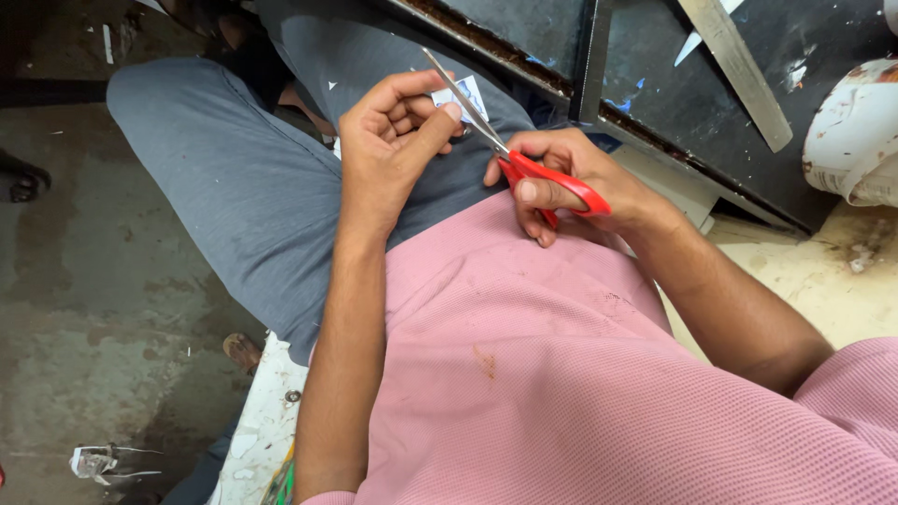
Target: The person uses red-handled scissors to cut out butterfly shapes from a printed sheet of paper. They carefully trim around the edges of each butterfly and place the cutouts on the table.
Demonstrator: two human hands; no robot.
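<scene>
The left hand [393, 131] pinches a small scrap of paper [465, 95] between thumb and curled fingers [412, 110], holding it up over the lap, far from the body. The scrap looks thin, light and limp, likely to bend or slip, so a firm pinch close to the cut line suits it best. The right hand [561, 182] grips the red-handled scissors [524, 168], fingers closed through the loops; the blades reach up and left across the paper, and whether they gape cannot be told. To the right, the dark counter [655, 65] ends in a hard metal edge just beside the right hand. Open room lies left, above the grey trousers [234, 178].
</scene>
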